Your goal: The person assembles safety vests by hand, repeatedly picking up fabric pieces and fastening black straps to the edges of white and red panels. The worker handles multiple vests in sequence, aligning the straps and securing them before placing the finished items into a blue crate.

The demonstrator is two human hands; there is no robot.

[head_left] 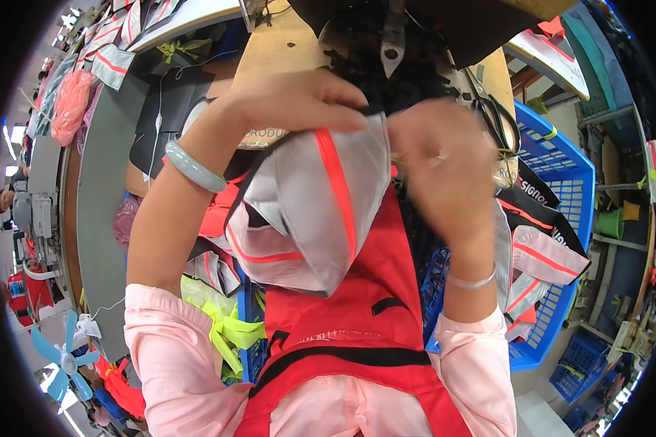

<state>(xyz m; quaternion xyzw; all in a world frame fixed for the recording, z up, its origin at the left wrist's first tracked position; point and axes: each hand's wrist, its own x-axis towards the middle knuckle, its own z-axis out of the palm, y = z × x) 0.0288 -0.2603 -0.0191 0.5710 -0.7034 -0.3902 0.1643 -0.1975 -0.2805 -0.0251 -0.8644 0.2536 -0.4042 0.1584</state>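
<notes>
A light grey fabric piece (299, 182) with bright red stripes and a dark edge hangs in front of me, partly folded over itself. My left hand (306, 102) grips its upper edge, thumb and fingers closed on the cloth. By the upper right corner of the fabric is my right hand (444, 160), smeared by motion. Whether those fingers hold the corner is unclear. Beyond both hands, a pointed metal piece (392, 51) juts over a wooden bench (277, 51) strewn with black scraps.
Black-handled scissors (499, 124) lie at the bench's right side. A blue plastic basket (579, 175) to the right holds more striped grey pieces (543, 258). Yellow-green strips (233, 331) hang at lower left. A blue fan (65, 360) stands farther left.
</notes>
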